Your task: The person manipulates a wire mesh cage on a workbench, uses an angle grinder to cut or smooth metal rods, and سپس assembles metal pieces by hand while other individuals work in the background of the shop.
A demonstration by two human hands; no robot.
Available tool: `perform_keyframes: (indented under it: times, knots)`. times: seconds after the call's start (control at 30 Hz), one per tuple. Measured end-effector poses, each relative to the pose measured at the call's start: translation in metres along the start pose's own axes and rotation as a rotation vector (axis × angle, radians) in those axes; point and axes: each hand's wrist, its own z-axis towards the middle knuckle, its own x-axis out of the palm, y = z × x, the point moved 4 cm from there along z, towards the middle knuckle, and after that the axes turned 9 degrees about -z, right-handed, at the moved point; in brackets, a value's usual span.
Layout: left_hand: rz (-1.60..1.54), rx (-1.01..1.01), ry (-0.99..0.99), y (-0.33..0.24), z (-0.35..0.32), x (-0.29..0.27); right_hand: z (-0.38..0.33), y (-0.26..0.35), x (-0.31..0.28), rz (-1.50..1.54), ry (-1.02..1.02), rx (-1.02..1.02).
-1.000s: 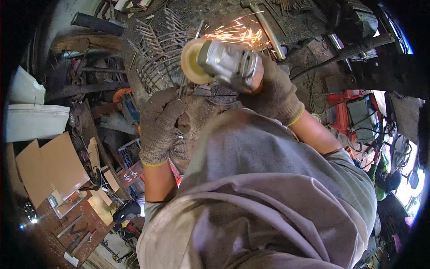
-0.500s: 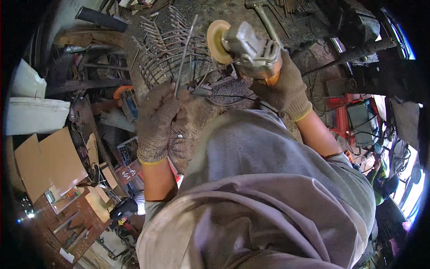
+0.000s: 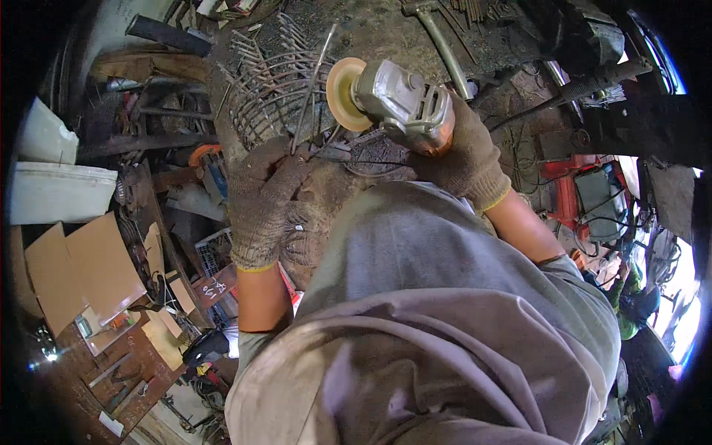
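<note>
My right hand (image 3: 463, 159), in a dirty knit glove, grips a silver angle grinder (image 3: 400, 104) with a worn yellow disc (image 3: 343, 93), held up off the work with no sparks. My left hand (image 3: 263, 200), also gloved, holds a thin metal rod (image 3: 311, 85) that points up and away over a round wire basket frame (image 3: 271, 89). The disc is just right of the rod and apart from it. Both hands are above a dark, grimy workbench (image 3: 386, 33). My grey shirt fills the lower middle of the view.
A hammer (image 3: 437, 37) lies on the bench behind the grinder. White tubs (image 3: 52, 189) and cardboard sheets (image 3: 81, 271) lie at the left. A red machine (image 3: 586, 193) with cables stands at the right. Scrap metal and tools clutter the floor at the lower left.
Sparks flew from the disc against the wire frame a second ago; the grinder has since lifted right and away, sparks have stopped, and my left hand has raised a thin rod.
</note>
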Motion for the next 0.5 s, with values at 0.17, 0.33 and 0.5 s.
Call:
perform_keyframes:
  times: [0.17,0.33,0.5]
  knots:
    - [-0.108,-0.105,0.007,-0.012,-0.005,0.011,0.001,0.007,-0.005,0.066,0.087,0.158]
    - [-0.085,-0.063,0.101,0.007,-0.001,0.007,-0.011,0.015,0.001,0.129,-0.113,0.007]
    - [0.023,0.062,0.112,0.006,-0.004,0.006,0.004,0.018,-0.014,0.191,0.003,0.097]
